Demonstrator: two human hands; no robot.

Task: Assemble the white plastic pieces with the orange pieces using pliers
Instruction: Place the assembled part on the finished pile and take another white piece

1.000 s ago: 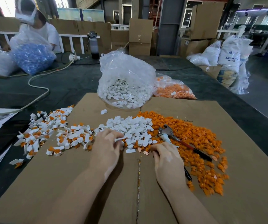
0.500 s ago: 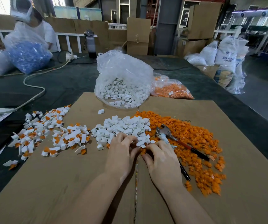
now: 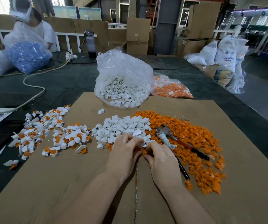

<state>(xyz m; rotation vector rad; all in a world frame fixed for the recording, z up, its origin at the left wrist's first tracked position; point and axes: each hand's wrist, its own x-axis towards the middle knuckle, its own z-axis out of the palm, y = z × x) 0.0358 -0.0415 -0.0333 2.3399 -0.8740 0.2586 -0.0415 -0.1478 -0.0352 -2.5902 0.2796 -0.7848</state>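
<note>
A heap of loose white plastic pieces (image 3: 125, 126) lies mid-cardboard, with a wide spread of orange pieces (image 3: 194, 139) to its right. My left hand (image 3: 123, 152) and my right hand (image 3: 160, 157) meet at the near edge of the white heap, fingers curled together round a small white piece (image 3: 140, 145); what else sits between the fingertips is hidden. Pliers (image 3: 170, 136) with red and black handles lie on the orange pieces just right of my right hand, untouched. Joined white-and-orange pieces (image 3: 49, 135) are scattered to the left.
A clear bag of white pieces (image 3: 123, 81) and a bag of orange pieces (image 3: 172, 89) stand at the cardboard's (image 3: 65, 183) far edge. A cable (image 3: 33, 84) crosses the dark table. Another person with a bag of blue parts (image 3: 28, 57) sits far left.
My left hand has moved right from the white heap's left side, and both hands have come together in front of it, fingertips closing on a piece.
</note>
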